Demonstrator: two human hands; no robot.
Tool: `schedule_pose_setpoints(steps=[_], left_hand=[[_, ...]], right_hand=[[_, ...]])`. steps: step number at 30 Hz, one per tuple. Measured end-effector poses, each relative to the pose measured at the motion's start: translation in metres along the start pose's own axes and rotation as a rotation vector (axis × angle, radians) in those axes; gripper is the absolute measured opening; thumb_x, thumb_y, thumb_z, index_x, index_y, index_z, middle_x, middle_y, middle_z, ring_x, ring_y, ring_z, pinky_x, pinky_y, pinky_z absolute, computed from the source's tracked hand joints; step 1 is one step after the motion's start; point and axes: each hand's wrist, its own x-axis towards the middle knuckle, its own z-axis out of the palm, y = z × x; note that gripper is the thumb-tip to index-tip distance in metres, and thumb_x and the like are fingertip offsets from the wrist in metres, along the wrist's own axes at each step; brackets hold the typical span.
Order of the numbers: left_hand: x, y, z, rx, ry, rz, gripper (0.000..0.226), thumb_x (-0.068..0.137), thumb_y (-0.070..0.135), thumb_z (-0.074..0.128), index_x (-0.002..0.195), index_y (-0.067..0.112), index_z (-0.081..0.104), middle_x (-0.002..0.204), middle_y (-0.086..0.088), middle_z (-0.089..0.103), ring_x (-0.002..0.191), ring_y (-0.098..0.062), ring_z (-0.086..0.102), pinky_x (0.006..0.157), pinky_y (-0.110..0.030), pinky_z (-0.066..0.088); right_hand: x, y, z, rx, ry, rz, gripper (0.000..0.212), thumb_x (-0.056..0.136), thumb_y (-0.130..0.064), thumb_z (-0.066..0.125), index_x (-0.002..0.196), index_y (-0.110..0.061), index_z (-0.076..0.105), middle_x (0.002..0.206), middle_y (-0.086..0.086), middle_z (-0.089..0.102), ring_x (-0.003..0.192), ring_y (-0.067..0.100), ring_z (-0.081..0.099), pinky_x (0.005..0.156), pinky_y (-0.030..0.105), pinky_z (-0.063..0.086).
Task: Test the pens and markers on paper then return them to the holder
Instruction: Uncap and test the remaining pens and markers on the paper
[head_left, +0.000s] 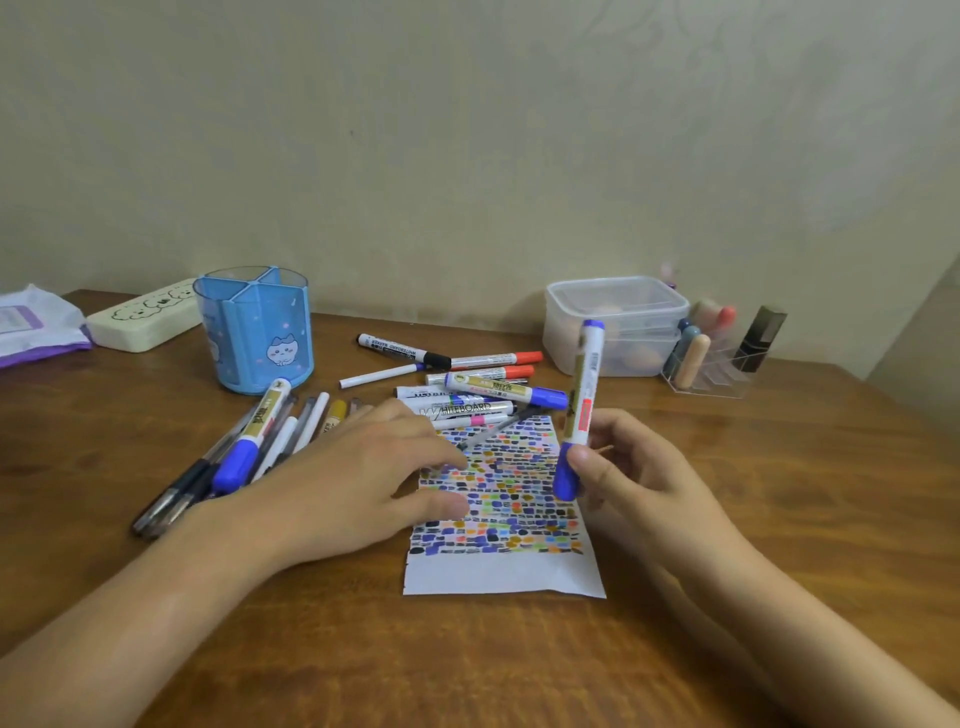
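The left hand (363, 478) lies flat with fingers spread, while the right hand (631, 467) is raised, fingers pinched together.

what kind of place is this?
Likely a home desk: a wooden table against a plain wall, a cartoon pen holder, and an acrylic organiser with what look like cosmetics.

We see bare table (156, 415) left of holder (254, 328) | markers (467, 387) crowd its right | pens (249, 447) block its front | left hand (358, 483) covers paper (504, 577) edge | open near edge
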Motion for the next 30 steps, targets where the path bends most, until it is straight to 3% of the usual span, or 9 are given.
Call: schedule_pose_setpoints(steps=[4, 6, 8, 13, 16, 19, 24, 27, 30], left_hand=[[0.001, 0.016, 0.001, -0.097, 0.020, 0.048, 0.063, 0.081, 0.078, 0.033, 0.134, 0.048, 0.050, 0.110, 0.032, 0.049, 0.112, 0.008, 0.035, 0.096, -0.024, 0.037], [0.001, 0.024, 0.003, -0.118, 0.040, 0.074, 0.060, 0.083, 0.076, 0.037, 0.134, 0.048, 0.049, 0.103, 0.037, 0.044, 0.112, 0.009, 0.034, 0.089, -0.015, 0.033], [0.000, 0.031, 0.006, -0.126, 0.070, 0.080, 0.055, 0.084, 0.072, 0.041, 0.132, 0.046, 0.050, 0.102, 0.036, 0.043, 0.109, 0.009, 0.035, 0.086, -0.010, 0.032], [-0.001, 0.038, 0.012, -0.138, 0.122, 0.059, 0.041, 0.090, 0.065, 0.039, 0.120, 0.041, 0.053, 0.108, 0.016, 0.054, 0.102, -0.003, 0.046, 0.086, -0.027, 0.043], [-0.002, 0.035, 0.012, -0.138, 0.138, 0.041, 0.034, 0.095, 0.058, 0.039, 0.126, 0.044, 0.048, 0.110, 0.017, 0.054, 0.103, -0.001, 0.047, 0.085, -0.021, 0.043], [-0.005, 0.036, 0.011, -0.159, 0.140, 0.036, 0.032, 0.099, 0.055, 0.037, 0.131, 0.049, 0.039, 0.111, 0.021, 0.053, 0.103, 0.001, 0.046, 0.084, -0.016, 0.040], [-0.006, 0.043, 0.011, -0.125, 0.160, 0.052, 0.040, 0.091, 0.069, 0.023, 0.108, 0.040, 0.044, 0.094, 0.014, 0.057, 0.089, -0.006, 0.051, 0.075, -0.024, 0.043], [-0.005, 0.043, 0.013, -0.089, 0.179, 0.071, 0.048, 0.092, 0.066, 0.022, 0.115, 0.036, 0.051, 0.100, 0.013, 0.061, 0.091, -0.006, 0.053, 0.077, -0.029, 0.046], [-0.006, 0.045, 0.014, -0.148, 0.187, 0.100, 0.034, 0.102, 0.046, 0.035, 0.126, 0.030, 0.053, 0.111, 0.012, 0.060, 0.101, -0.007, 0.054, 0.084, -0.033, 0.047]], right_hand=[[-0.005, 0.001, 0.009, 0.070, -0.019, 0.021, 0.030, 0.080, -0.031, 0.074, 0.107, -0.020, 0.068, 0.100, 0.000, 0.074, 0.083, 0.014, 0.072, 0.071, 0.029, 0.054], [-0.008, 0.000, 0.012, 0.138, -0.039, 0.032, 0.033, 0.081, -0.025, 0.078, 0.107, -0.012, 0.065, 0.097, 0.006, 0.075, 0.080, 0.015, 0.070, 0.072, 0.030, 0.054], [-0.010, -0.002, 0.015, 0.146, -0.089, 0.026, 0.028, 0.082, -0.022, 0.082, 0.103, -0.014, 0.066, 0.092, 0.006, 0.074, 0.079, 0.015, 0.070, 0.072, 0.029, 0.056], [-0.013, -0.008, 0.019, 0.159, -0.097, 0.038, 0.015, 0.080, -0.030, 0.072, 0.092, -0.021, 0.072, 0.086, 0.005, 0.075, 0.078, 0.019, 0.072, 0.071, 0.030, 0.057], [-0.013, -0.014, 0.019, 0.183, -0.053, 0.075, 0.027, 0.083, -0.040, 0.070, 0.094, -0.016, 0.070, 0.083, 0.006, 0.076, 0.075, 0.021, 0.073, 0.070, 0.032, 0.057], [-0.013, -0.019, 0.020, 0.206, -0.039, 0.079, 0.024, 0.088, -0.044, 0.070, 0.087, -0.021, 0.069, 0.078, 0.005, 0.074, 0.068, 0.019, 0.070, 0.066, 0.028, 0.056], [-0.015, -0.018, 0.021, 0.179, -0.067, 0.078, 0.038, 0.083, -0.042, 0.065, 0.092, -0.006, 0.063, 0.069, 0.007, 0.068, 0.065, 0.021, 0.066, 0.062, 0.029, 0.051], [-0.016, -0.018, 0.022, 0.132, -0.098, 0.067, 0.040, 0.079, -0.048, 0.067, 0.086, -0.009, 0.064, 0.067, 0.005, 0.067, 0.064, 0.019, 0.064, 0.057, 0.025, 0.049], [-0.017, -0.017, 0.023, 0.069, -0.111, 0.063, 0.035, 0.084, -0.042, 0.062, 0.082, -0.007, 0.063, 0.068, 0.003, 0.067, 0.062, 0.018, 0.063, 0.055, 0.025, 0.045]])
